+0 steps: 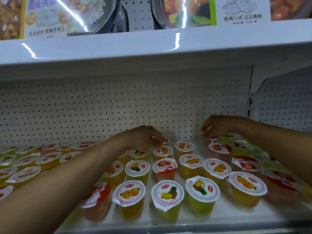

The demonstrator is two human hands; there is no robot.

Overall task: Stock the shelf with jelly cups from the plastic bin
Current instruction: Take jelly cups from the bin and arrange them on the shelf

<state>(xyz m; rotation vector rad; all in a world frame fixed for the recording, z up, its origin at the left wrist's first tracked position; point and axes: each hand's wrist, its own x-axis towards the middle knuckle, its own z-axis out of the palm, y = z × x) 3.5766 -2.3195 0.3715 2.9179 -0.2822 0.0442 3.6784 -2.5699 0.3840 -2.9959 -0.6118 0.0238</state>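
Note:
Several jelly cups with fruit-printed foil lids stand in rows on the white shelf (219,215); a pineapple cup (167,194) is near the front. My left hand (145,136) reaches to the back row and pinches the lid edge of a red-lidded cup (166,141) against the pegboard. My right hand (217,126) hovers at the back right, fingers curled down onto a strawberry cup (213,137). The plastic bin is out of view.
A white pegboard back wall (101,112) closes the shelf. The shelf above (152,46) overhangs and carries packaged ready meals (70,14). More cups fill the left (25,173) and right (246,163) sides. A gap of bare shelf lies behind the orange cup (184,146).

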